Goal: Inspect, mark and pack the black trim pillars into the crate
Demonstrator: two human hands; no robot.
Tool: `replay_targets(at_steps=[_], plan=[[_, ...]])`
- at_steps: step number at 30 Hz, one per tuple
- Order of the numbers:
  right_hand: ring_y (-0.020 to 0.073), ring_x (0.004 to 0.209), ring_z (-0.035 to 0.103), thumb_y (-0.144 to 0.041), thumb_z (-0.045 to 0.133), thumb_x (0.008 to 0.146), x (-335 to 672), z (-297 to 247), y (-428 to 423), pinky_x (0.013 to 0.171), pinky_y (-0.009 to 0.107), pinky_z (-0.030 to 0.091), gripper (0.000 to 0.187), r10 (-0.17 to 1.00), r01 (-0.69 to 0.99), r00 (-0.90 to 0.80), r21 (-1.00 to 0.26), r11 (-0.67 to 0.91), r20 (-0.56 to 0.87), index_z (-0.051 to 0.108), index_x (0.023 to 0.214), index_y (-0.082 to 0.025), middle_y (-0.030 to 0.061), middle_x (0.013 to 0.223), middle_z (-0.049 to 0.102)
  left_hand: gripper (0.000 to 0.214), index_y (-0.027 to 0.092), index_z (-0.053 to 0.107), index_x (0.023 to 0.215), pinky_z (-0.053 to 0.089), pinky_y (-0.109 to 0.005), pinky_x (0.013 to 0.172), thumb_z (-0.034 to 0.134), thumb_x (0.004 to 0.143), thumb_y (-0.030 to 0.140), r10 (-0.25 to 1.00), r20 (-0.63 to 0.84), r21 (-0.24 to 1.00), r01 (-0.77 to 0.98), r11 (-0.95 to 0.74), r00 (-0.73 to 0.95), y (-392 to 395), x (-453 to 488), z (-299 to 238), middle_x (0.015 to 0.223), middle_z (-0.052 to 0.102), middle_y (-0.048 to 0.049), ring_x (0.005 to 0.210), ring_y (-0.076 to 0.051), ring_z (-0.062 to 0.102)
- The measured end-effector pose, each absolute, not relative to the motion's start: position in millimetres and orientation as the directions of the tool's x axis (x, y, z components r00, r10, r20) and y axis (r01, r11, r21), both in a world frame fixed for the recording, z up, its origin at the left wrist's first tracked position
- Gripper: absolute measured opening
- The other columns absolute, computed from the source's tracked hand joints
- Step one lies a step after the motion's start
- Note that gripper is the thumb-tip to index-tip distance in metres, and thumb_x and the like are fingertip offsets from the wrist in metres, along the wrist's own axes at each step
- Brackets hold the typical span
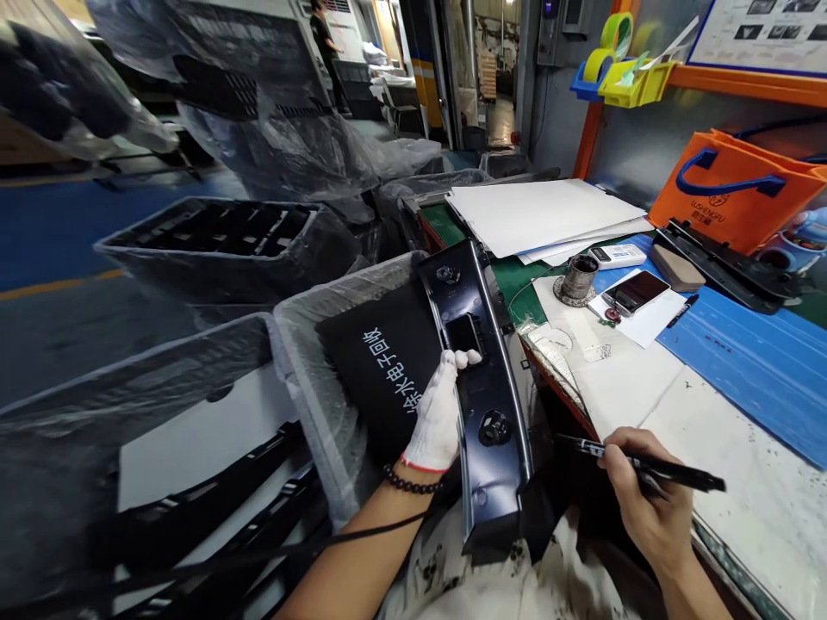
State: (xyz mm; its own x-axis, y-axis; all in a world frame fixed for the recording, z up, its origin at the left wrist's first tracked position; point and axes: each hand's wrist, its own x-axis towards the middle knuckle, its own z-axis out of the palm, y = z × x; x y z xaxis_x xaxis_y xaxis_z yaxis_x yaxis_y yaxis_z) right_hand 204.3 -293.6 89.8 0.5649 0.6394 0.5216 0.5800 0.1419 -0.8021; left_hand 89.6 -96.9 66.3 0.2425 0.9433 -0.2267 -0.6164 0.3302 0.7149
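A long, glossy black plastic panel (pixel 483 465) leans across my lap, its far end over a plastic-lined bin. Two round fittings and a square opening show on its face. My left hand (pixel 439 413), in a white glove with a red hem, grips the panel's edge at the square opening. My bare right hand (pixel 649 491) is closed around a black marker pen (pixel 678 473). The pen's tip points left toward the panel, apart from it, beside the workbench edge.
A lined bin (pixel 284 336) holds a black sheet with white lettering (pixel 362 353). More wrapped bins (pixel 213 228) stand left. The workbench carries white sheets (pixel 543 215), a phone (pixel 637 293), a metal cup (pixel 578 277) and an orange bag (pixel 730 198). A person (pixel 326 52) stands far back.
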Motion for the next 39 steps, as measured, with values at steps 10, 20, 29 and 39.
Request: replay_targets(at_steps=[10,20,29,39], plan=[[0.0159,0.062,0.063,-0.022,0.062,0.09,218.7,106.7,-275.7,0.055,0.022,0.049,0.007,0.463,0.596,0.66,-0.787,0.158,0.592,0.068,0.09,-0.022,0.0,0.077,0.066,0.031,0.018,0.06,0.071,0.046,-0.028,0.092,0.064,0.083,0.046,0.842,-0.004,0.896,-0.373,0.243,0.539,-124.7,78.3,65.9,0.079,0.061,-0.0029,0.085,-0.018,0.058],[0.017,0.056,0.059,-0.033,0.065,0.087,239.2,122.1,-259.9,0.048,0.026,0.043,0.015,0.322,0.598,0.732,-0.793,0.121,0.601,0.068,0.086,-0.018,0.0041,0.075,0.065,0.038,0.021,0.059,0.07,0.045,-0.028,0.086,0.053,0.087,0.054,0.772,0.042,0.965,-0.225,0.132,0.634,-138.9,70.4,69.0,0.079,0.062,-0.0051,0.081,-0.021,0.055],[0.0093,0.041,0.042,-0.035,0.068,0.085,256.9,127.8,-246.3,0.037,0.02,0.03,0.019,0.258,0.488,0.792,-0.828,0.275,0.553,0.068,0.085,-0.016,0.0044,0.07,0.064,0.034,0.021,0.062,0.076,0.042,-0.031,0.093,0.046,0.093,0.046,0.715,0.073,0.972,-0.209,0.103,0.695,-145.5,67.7,57.3,0.083,0.063,-0.0059,0.085,-0.021,0.055],[0.0135,0.061,0.05,-0.016,0.064,0.086,181.6,81.4,-272.8,0.054,0.022,0.043,0.016,0.676,0.404,0.529,-0.853,0.33,0.513,0.05,0.085,-0.023,-0.0024,0.072,0.05,0.025,0.013,0.072,0.068,0.035,-0.021,0.103,0.054,0.086,0.01,0.812,-0.056,0.918,-0.29,0.27,0.581,-140.0,82.0,90.5,0.078,0.064,-0.0085,0.084,-0.019,0.058]])
